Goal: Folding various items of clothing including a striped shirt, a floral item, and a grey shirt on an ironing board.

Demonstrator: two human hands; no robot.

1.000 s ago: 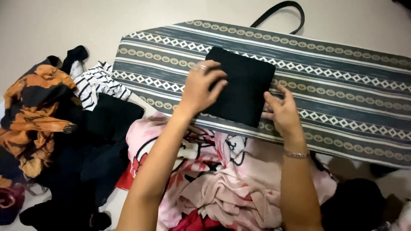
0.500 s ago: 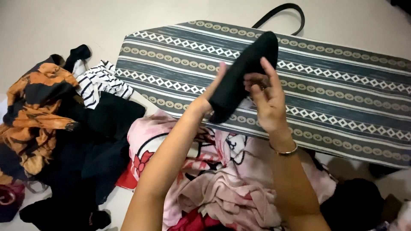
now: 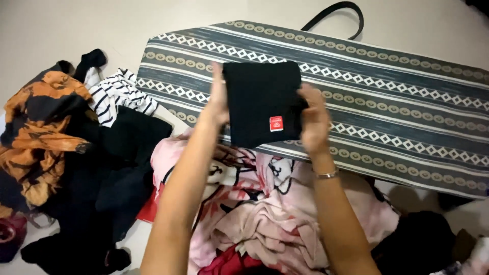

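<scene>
Striped mat (image 3: 387, 102), folded black garment (image 3: 260, 99) hiding fingertips

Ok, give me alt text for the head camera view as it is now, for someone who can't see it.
Two bare hands, left hand and right hand, hold a folded black garment with a small red label upright above a grey patterned mat. Below lies a pink printed blanket; at the left, a pile of dark, orange-and-black and striped clothes.

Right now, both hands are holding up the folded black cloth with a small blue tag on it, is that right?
Not quite: the tag is red, as the head view shows. Both the left hand and right hand do hold up the folded black cloth.
</scene>
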